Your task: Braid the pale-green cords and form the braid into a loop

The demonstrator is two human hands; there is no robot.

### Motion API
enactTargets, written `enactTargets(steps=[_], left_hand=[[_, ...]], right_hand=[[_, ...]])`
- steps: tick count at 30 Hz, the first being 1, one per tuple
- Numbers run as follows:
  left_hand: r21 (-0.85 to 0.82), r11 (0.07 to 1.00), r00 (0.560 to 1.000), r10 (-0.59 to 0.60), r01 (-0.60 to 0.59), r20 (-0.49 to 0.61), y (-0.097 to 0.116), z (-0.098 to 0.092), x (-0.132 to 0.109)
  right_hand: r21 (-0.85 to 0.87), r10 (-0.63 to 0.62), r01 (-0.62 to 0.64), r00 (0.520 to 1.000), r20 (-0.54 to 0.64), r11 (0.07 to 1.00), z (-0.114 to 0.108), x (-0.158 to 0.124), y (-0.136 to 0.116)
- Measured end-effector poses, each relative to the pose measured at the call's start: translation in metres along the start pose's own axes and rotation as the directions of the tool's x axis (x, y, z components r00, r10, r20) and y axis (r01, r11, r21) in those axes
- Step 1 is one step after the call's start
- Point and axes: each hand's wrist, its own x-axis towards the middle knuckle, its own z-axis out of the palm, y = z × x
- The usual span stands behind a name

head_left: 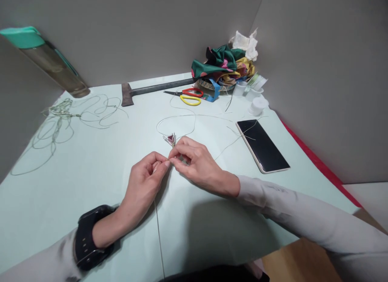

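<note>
My left hand (144, 181) and my right hand (195, 162) meet at the middle of the pale green table (91, 164), fingertips pinched together on a thin cord (159, 229). The cord runs down toward me from the pinch and loops away past the hands. A small red and gold piece (170, 139) sticks up just beyond my right fingertips, on the cord. I wear a black band on my left wrist.
A phone (262, 145) lies face up at the right. Yellow and red scissors (190, 96), a hammer (151, 89), a heap of coloured cloth (224, 65) and white spools (257, 105) sit at the back. Tangled cord (60, 120) and a bottle (48, 59) are at the left.
</note>
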Motion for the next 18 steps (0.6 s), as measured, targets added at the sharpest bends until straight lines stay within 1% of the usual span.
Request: enactTargets(steps=[4, 6, 9, 11, 15, 16, 18], left_hand=[[0.004, 1.000, 1.000, 0.005, -0.005, 0.007, -0.001, 0.000, 0.000], [0.013, 1.000, 1.000, 0.008, -0.008, 0.007, -0.001, 0.000, 0.001], [0.028, 1.000, 1.000, 0.011, -0.011, 0.015, -0.001, 0.000, 0.001], [0.045, 0.999, 1.000, 0.008, -0.009, 0.025, 0.000, 0.000, 0.001], [0.071, 0.997, 0.999, 0.005, -0.007, 0.036, 0.000, -0.001, 0.002], [0.071, 0.997, 0.999, 0.005, -0.008, 0.037, -0.001, -0.001, 0.002], [0.062, 0.998, 0.999, 0.008, -0.011, 0.045, -0.003, -0.002, 0.002]], right_hand=[[0.119, 0.120, -0.115, 0.992, -0.031, 0.986, 0.001, 0.001, -0.003], [0.145, 0.170, -0.164, 0.985, -0.030, 0.976, 0.000, 0.002, -0.005], [0.131, 0.189, -0.195, 0.980, 0.060, 0.972, -0.006, 0.002, -0.007], [0.092, 0.191, -0.206, 0.970, 0.152, 0.974, -0.012, 0.000, -0.008], [-0.077, 0.228, -0.214, 0.921, 0.315, 0.974, -0.026, -0.003, -0.013], [-0.111, 0.232, -0.207, 0.912, 0.338, 0.972, -0.028, -0.003, -0.015], [-0.149, 0.213, -0.170, 0.913, 0.349, 0.974, -0.029, -0.002, -0.017]])
